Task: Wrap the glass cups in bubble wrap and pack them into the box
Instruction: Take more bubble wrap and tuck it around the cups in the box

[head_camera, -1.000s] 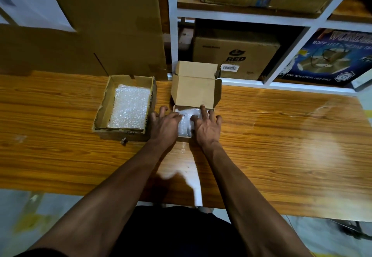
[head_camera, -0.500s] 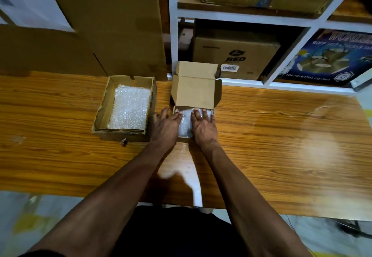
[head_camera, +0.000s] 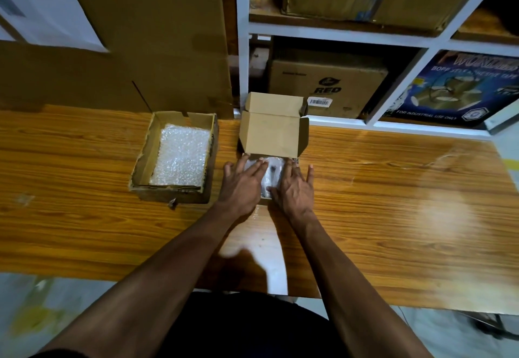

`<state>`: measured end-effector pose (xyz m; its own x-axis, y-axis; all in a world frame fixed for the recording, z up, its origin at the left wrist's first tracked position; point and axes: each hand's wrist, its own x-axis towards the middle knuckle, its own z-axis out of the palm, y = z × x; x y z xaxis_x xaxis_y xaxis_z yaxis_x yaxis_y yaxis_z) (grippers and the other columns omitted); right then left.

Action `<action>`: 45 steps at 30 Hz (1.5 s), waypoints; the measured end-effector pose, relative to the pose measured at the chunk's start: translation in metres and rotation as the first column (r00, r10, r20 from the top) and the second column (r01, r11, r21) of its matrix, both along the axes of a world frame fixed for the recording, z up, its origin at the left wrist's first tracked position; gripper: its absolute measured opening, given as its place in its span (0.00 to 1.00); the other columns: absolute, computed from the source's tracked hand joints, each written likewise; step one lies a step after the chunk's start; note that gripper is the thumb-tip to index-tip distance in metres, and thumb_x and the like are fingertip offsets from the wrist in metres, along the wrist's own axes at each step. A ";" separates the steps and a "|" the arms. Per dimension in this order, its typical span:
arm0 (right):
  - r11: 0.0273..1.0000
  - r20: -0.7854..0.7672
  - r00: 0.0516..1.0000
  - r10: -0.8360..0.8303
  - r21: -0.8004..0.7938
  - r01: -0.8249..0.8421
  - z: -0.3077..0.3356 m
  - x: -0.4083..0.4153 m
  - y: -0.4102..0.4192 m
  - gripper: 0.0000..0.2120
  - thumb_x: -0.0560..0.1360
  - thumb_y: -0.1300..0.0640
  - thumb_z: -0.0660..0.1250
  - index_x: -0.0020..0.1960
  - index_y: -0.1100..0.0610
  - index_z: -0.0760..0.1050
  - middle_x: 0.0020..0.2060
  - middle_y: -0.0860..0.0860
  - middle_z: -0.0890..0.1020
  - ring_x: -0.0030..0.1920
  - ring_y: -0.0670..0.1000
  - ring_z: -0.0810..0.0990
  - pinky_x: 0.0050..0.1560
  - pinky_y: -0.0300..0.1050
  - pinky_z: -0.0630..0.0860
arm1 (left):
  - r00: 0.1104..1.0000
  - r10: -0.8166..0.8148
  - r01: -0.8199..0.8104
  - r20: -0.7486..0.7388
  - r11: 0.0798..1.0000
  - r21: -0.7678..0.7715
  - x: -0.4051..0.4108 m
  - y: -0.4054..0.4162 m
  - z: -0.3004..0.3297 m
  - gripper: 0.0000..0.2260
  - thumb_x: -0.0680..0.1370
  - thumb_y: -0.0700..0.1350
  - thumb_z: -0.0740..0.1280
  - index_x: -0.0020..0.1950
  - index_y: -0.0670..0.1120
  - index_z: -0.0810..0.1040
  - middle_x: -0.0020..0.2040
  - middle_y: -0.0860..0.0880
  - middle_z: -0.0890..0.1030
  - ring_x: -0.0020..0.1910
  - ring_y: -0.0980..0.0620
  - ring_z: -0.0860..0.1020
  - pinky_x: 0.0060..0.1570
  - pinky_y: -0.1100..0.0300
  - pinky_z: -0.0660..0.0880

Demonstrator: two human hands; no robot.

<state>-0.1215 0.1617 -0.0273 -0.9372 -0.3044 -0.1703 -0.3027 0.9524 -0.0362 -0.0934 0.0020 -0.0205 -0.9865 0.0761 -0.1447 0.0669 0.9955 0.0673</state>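
Observation:
A small brown cardboard box [head_camera: 273,133] stands on the wooden table with its lid flap raised behind it. Inside lie bubble-wrapped cups [head_camera: 271,173], only a strip of wrap showing between my hands. My left hand [head_camera: 241,186] presses flat on the left part of the wrapped bundle, fingers straight. My right hand [head_camera: 293,186] lies flat on the right part, fingers spread toward the lid. The glass itself is hidden under the wrap and my hands.
An open, torn cardboard tray [head_camera: 143,166] holding sheets of bubble wrap [head_camera: 181,158] sits just left of the box. Large cardboard sheets [head_camera: 146,34] lean at the back left. White shelving [head_camera: 337,33] with cartons stands behind the table [head_camera: 393,203].
Both hands have shifted slightly on the wrapped bundle, the fingers reaching a little further into the box. The box and tray have not moved.

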 end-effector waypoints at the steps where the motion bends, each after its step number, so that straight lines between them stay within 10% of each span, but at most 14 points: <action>1: 1.000 -0.001 1.000 0.012 0.019 -0.012 -0.001 0.000 0.003 0.41 0.83 0.38 0.59 0.84 0.64 0.49 0.82 0.61 0.59 0.83 0.57 0.58 0.79 0.64 0.34 | 1.000 -0.020 0.019 0.009 1.000 0.011 -0.001 0.004 -0.002 0.29 0.84 0.51 0.59 0.85 0.53 0.57 0.84 0.54 0.60 0.83 0.43 0.53 0.72 0.37 0.54; 26: 0.991 0.236 0.971 -0.047 0.132 0.016 0.016 -0.030 0.008 0.47 0.73 0.27 0.66 0.83 0.39 0.47 0.80 0.56 0.55 0.78 0.69 0.54 0.74 0.71 0.56 | 0.991 0.037 -0.049 0.126 0.994 0.094 -0.015 0.010 -0.001 0.33 0.82 0.61 0.59 0.85 0.54 0.54 0.84 0.52 0.56 0.82 0.38 0.47 0.76 0.30 0.46; 45: 0.988 0.167 0.978 -0.122 0.115 0.104 0.028 -0.021 0.003 0.38 0.77 0.32 0.66 0.77 0.54 0.64 0.73 0.56 0.75 0.80 0.63 0.57 0.76 0.65 0.55 | 0.991 0.103 -0.109 0.081 0.992 0.068 -0.013 -0.015 0.000 0.25 0.84 0.54 0.57 0.81 0.50 0.66 0.79 0.50 0.71 0.82 0.44 0.58 0.76 0.34 0.52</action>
